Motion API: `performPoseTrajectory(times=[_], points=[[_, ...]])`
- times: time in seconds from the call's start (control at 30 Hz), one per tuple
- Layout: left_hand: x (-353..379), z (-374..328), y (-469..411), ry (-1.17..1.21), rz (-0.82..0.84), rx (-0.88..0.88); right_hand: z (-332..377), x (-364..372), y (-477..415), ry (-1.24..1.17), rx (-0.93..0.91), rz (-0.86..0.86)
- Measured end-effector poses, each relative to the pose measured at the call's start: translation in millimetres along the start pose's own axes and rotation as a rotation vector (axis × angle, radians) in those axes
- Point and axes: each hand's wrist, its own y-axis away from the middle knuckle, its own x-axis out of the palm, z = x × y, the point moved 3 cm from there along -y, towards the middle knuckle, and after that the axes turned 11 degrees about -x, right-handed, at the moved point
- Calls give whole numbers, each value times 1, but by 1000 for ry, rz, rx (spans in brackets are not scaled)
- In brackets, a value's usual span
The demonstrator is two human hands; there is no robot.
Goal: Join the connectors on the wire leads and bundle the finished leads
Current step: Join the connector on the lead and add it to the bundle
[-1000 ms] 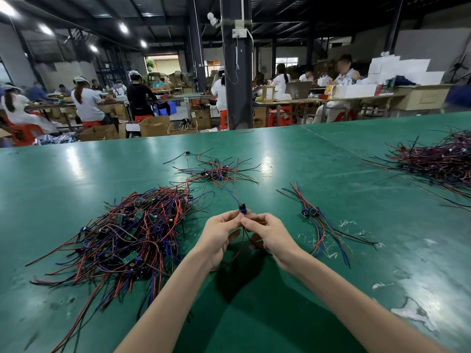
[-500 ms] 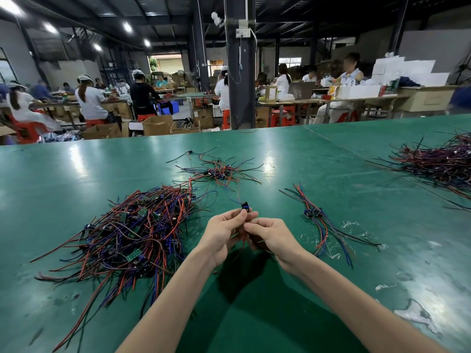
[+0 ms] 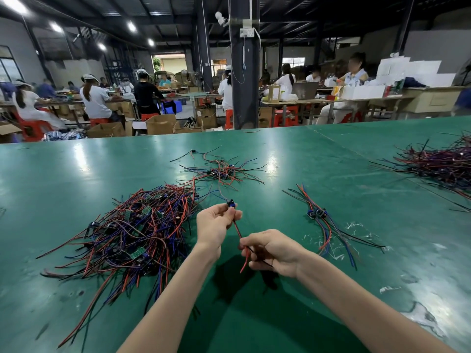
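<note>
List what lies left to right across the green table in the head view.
Large tangle of leads → left hand, pinching a connector → right hand, gripping its red wire → small bundle of leads → dark pile of leads.

Nothing written can be read here: no text, label, brand, number or sign. The small green circuit boards [image 3: 146, 210] lying in the tangled pile of red, blue and black wire leads [image 3: 122, 233] on the green desk [image 3: 76, 174] are too small to show any marking. The brown cardboard boxes [image 3: 160, 124] on the floor beyond the desk and the stacked white cartons [image 3: 407, 70] at the far right are too distant and blurred to show lettering.
</note>
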Motion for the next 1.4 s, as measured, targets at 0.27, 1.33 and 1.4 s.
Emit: performPoseTrajectory(times=[0.27, 1.33, 1.4], points=[[-13, -7, -10, -73, -129, 162, 3, 7, 7, 97, -48, 87], [31, 7, 17, 233, 283, -112, 18, -22, -7, 108, -416, -39], [30, 5, 17, 241, 291, -98, 14, -20, -8, -5, -351, -21]])
